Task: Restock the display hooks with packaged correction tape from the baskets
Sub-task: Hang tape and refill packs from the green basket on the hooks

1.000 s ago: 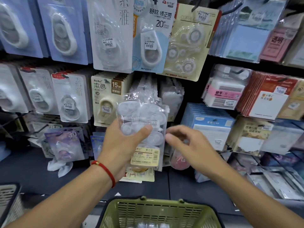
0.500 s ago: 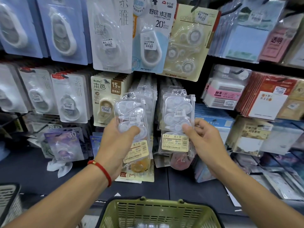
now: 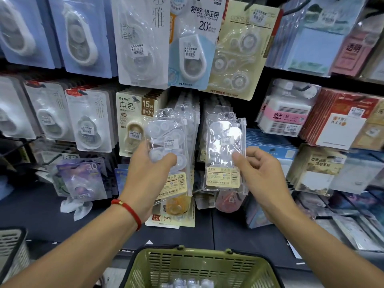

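A green basket (image 3: 199,267) sits nearest, below both arms. The left hand (image 3: 149,175) grips a clear pack (image 3: 168,146); the right hand (image 3: 261,173) pinches another pack (image 3: 225,150), both raised before the hanging stock (image 3: 187,113).

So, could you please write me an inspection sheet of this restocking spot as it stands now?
Surface: dark shelf ledge below the hooks, with loose packs lying on it.
Job's things: left clear pack and right clear pack of correction tape held up at the hook rows; green basket below, more packs inside.
Clutter: loose amber tape pack on the ledge.
Grippers: left hand grips the left clear pack; right hand pinches the right clear pack.
Cables: nothing seen.
Surroundings: carded tapes hanging above, sticky notes to the right, grey basket at the left edge.
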`<action>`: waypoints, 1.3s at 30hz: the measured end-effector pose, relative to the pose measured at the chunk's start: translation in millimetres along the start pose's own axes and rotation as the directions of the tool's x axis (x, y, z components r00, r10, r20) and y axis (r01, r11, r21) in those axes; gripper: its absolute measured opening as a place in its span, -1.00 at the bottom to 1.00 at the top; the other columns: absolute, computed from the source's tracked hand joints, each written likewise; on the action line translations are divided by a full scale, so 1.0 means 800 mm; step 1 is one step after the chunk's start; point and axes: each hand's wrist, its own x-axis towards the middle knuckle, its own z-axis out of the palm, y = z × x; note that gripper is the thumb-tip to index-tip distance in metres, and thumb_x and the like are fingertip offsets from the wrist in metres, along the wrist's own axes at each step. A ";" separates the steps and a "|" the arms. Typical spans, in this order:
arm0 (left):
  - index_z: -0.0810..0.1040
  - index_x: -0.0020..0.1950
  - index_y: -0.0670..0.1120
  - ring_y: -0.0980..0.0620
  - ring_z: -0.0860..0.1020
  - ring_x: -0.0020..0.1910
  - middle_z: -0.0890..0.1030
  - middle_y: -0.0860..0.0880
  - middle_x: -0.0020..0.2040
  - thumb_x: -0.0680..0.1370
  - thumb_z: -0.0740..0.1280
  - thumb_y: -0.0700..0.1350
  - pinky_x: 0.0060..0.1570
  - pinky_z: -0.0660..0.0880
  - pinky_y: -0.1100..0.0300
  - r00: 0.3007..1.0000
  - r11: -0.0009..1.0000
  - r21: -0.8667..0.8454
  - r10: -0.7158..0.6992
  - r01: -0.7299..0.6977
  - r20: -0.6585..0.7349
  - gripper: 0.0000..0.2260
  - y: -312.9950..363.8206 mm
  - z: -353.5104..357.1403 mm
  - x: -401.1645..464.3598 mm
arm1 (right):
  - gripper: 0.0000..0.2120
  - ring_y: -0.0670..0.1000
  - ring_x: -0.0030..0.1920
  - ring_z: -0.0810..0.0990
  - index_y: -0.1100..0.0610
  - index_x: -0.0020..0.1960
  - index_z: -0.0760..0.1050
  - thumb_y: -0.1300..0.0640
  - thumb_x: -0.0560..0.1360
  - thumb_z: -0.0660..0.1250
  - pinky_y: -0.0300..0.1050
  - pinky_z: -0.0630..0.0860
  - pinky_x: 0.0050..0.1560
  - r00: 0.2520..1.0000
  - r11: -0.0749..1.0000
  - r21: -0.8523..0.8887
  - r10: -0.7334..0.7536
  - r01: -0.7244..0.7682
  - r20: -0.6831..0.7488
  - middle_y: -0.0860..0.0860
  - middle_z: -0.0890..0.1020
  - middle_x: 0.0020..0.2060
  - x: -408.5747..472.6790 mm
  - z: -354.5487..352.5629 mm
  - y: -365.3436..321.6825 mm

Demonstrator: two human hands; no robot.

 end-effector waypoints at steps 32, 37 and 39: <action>0.54 0.37 0.10 0.17 0.60 0.19 0.62 0.12 0.28 0.55 0.39 -0.27 0.27 0.56 0.16 0.929 0.839 0.452 0.156 -0.304 0.335 -0.55 -0.019 0.015 -0.011 | -0.57 -0.02 0.28 0.52 0.03 0.45 0.43 -0.05 0.63 0.38 0.02 0.48 0.31 0.974 0.823 -0.543 -0.222 0.166 -0.038 -0.07 0.52 0.29 0.005 0.001 0.009; 0.40 0.57 -0.03 -0.02 0.19 0.63 0.29 0.00 0.64 0.54 0.41 -0.18 0.60 0.09 0.16 0.819 0.432 0.697 0.327 -0.573 0.471 -0.42 -0.032 0.004 0.022 | -0.51 0.05 0.63 0.21 0.08 0.57 0.41 0.06 0.66 0.34 0.05 0.22 0.60 0.900 0.604 -0.667 -0.312 0.436 0.305 0.02 0.26 0.64 0.022 0.028 0.028; 0.28 0.64 -0.02 -0.03 0.02 0.69 0.07 -0.01 0.72 0.55 0.41 -0.17 0.65 0.09 0.03 0.811 0.357 0.729 0.281 -0.584 0.512 -0.33 -0.039 0.003 0.031 | -0.46 0.05 0.68 0.07 0.05 0.63 0.31 0.04 0.68 0.30 0.08 0.22 0.59 0.910 0.554 -0.722 -0.255 0.415 0.327 0.02 0.07 0.70 0.043 0.049 0.033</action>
